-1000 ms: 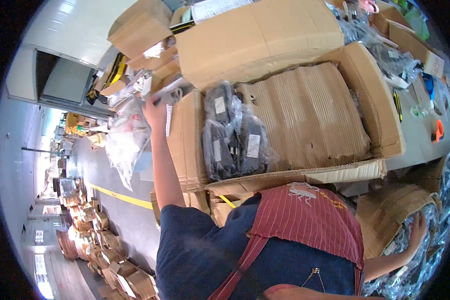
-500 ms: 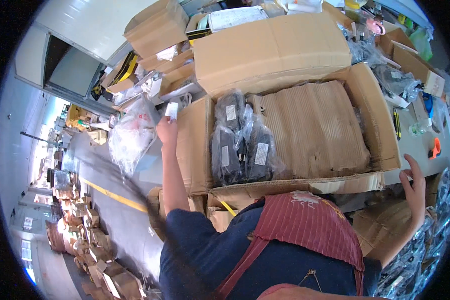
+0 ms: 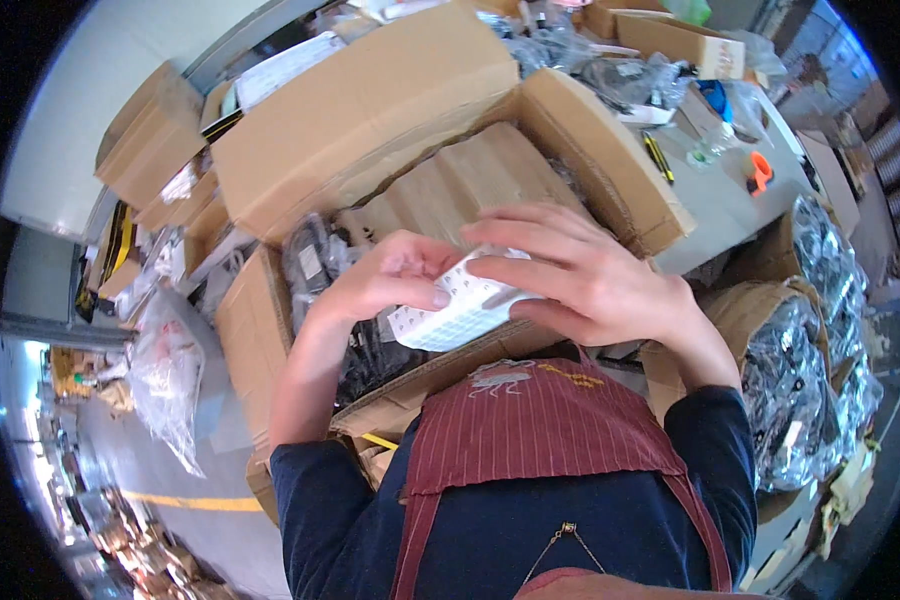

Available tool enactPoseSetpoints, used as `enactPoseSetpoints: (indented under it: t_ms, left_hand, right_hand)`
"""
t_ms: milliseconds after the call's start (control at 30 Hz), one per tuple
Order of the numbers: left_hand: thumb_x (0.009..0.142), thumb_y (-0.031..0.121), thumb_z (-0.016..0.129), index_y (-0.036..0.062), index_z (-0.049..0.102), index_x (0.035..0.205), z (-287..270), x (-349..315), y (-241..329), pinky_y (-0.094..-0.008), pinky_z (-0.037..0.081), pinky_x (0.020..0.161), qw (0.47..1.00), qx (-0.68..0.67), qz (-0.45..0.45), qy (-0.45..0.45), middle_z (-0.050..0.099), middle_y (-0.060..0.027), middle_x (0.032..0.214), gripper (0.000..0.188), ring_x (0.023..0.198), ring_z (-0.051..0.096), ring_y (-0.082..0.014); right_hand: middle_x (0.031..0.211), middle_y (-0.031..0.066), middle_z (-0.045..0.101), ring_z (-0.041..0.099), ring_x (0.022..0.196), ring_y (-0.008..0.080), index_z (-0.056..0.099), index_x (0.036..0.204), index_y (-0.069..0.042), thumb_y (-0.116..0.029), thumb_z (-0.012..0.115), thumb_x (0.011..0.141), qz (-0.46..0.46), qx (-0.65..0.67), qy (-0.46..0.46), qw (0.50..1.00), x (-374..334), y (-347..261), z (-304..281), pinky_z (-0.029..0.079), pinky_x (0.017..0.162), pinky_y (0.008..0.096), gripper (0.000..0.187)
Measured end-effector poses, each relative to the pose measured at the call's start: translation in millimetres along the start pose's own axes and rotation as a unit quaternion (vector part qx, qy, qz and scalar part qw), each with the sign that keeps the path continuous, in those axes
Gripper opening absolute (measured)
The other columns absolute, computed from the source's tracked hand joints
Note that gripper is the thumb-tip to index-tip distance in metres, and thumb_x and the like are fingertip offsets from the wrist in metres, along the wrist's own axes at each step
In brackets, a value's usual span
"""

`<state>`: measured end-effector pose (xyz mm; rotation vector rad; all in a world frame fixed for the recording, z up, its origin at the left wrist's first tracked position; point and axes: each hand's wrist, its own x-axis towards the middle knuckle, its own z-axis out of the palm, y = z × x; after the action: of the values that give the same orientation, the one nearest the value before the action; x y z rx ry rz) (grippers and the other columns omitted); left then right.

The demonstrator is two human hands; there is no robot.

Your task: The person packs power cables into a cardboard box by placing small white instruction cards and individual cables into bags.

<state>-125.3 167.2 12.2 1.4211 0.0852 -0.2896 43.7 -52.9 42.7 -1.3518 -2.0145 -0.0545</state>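
A white sheet of small printed labels (image 3: 450,318) is held in front of my chest, over the near side of the open cardboard box (image 3: 245,335). My left hand (image 3: 395,275) grips its left part, thumb on top. At the right end, my right hand (image 3: 595,280) has its thumb and fingers closed around the sheet's edge; those fingers are slightly blurred. Below and behind the sheet, black items in clear plastic bags (image 3: 315,265) lie in the box, partly hidden by my left arm. A brown corrugated cardboard sheet (image 3: 445,190) covers the rest of the contents.
To the right stand cartons of plastic-wrapped goods (image 3: 795,390). An orange tape-dispenser-like object (image 3: 760,173) and a yellow-black cutter (image 3: 658,157) lie on the grey table (image 3: 705,205). A clear plastic bag (image 3: 170,370) hangs at the left. Small boxes and bagged parts crowd the back.
My left hand has come from beyond the box's left flap to above the box, bringing the white label sheet. My right hand has moved in from the right onto the sheet. The view has turned rightward.
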Motion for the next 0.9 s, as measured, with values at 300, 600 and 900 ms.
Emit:
enactPoseSetpoints:
  t_ms: [300,600,900]
  left_hand:
    - [0.083,0.015,0.071,0.0,0.063,0.098,12,42,-8,-0.0207,0.048,0.069,0.999,-0.023,-0.036,0.004,0.068,-0.0022,0.086,0.022,0.078,0.064,-0.0068]
    - [0.084,0.018,0.073,0.0012,0.068,0.106,24,50,-24,-0.0281,0.048,0.084,0.938,0.205,0.224,0.169,0.069,-0.0053,0.096,0.028,0.093,0.065,-0.0157]
    - [0.081,0.016,0.078,0.0041,0.072,0.087,45,55,-40,-0.0301,0.047,0.067,0.89,0.268,0.198,0.31,0.065,-0.0072,0.078,0.015,0.072,0.063,-0.0174]
  right_hand:
    - [0.105,0.0138,0.065,0.066,0.094,0.0337,0.063,0.11,-0.001,-0.008,0.073,0.083,0.132,0.112,0.025,0.984,-46,14,18,0.054,0.079,0.0394,0.03]
    - [0.084,0.0132,0.068,0.069,0.072,0.0264,0.067,0.098,-0.003,-0.008,0.073,0.085,0.26,0.155,0.114,0.946,-51,23,40,0.054,0.064,0.0349,0.016]
    - [0.076,0.0154,0.066,0.068,0.068,0.0273,0.066,0.097,-0.002,-0.007,0.068,0.09,0.33,0.196,0.083,0.92,-55,35,42,0.052,0.061,0.0368,0.009]
